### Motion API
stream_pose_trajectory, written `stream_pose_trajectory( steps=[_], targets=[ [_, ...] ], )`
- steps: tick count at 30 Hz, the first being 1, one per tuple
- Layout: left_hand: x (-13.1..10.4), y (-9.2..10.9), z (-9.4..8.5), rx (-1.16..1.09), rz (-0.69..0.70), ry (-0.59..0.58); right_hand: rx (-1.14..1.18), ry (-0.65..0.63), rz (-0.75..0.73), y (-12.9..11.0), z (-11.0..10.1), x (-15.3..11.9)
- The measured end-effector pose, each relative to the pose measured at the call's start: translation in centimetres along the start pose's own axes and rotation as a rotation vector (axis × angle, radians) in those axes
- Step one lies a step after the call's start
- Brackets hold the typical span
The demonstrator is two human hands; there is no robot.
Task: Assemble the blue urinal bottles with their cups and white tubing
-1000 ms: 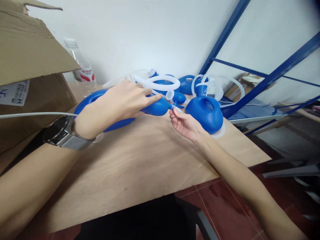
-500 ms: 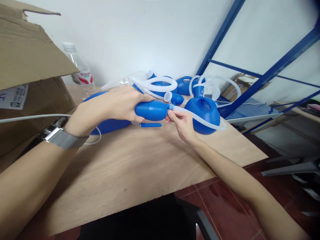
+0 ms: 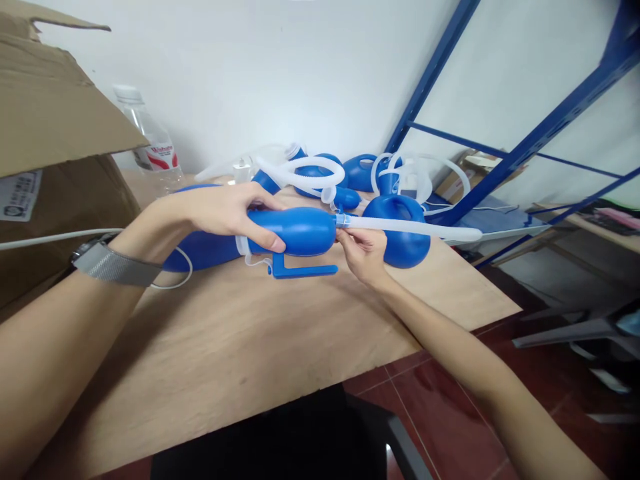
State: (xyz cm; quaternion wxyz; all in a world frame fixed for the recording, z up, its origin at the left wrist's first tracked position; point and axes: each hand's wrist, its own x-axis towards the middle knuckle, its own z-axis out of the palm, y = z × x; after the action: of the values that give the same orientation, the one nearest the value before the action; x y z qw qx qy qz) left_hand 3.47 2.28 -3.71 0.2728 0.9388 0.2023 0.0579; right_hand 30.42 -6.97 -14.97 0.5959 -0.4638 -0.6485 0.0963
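Blue bulb (image 3: 307, 230) sits clamped in left fingers (image 3: 269, 239), its neck (image 3: 341, 221) pinched by right fingers (image 3: 351, 244).

The left grip (image 3: 225, 208) clasps a blue vessel (image 3: 300, 230), right grip (image 3: 366, 257) by its hose (image 3: 415, 229).

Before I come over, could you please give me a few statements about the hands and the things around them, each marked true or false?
1. The left hand grips a blue rounded piece. True.
2. The white tube near the right hand is coiled into a ring. False: the white tube runs out nearly straight, past the right hand.
3. The clear bottle has a white cap. True.
4. A metallic watch band is on the right wrist. False: the watch band is on the left wrist.
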Motion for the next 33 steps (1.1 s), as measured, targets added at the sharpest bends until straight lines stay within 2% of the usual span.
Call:
stream_pose_trajectory(
  steps=[3, 8, 16, 23, 29, 33],
  targets=[
    [-0.1, 0.1, 0.0, 0.010, -0.017, -0.009, 0.031, -0.020, 0.021, -0.2, 0.0, 0.1],
    [0.1, 0.3, 0.1, 0.045, -0.081, 0.020, 0.133, -0.066, 0.139, 0.1, 0.3, 0.6],
    [-0.3, 0.0, -0.2, 0.177, -0.071, 0.062, 0.229, -0.172, 0.180, 0.9, 0.4, 0.7],
    [-0.5, -0.3, -0.5, 0.214, -0.039, 0.093, 0.244, -0.159, 0.219, 1.9, 0.8, 0.3],
    [-0.7, -0.5, -0.8, 0.277, -0.180, 0.075, 0.432, -0.160, 0.345, 2.3, 1.5, 0.2],
    [-0.7, -0.2, -0.8, 0.314, -0.272, 0.017, 0.603, -0.216, 0.515, 2.0, 1.8, 0.3]
  ],
)
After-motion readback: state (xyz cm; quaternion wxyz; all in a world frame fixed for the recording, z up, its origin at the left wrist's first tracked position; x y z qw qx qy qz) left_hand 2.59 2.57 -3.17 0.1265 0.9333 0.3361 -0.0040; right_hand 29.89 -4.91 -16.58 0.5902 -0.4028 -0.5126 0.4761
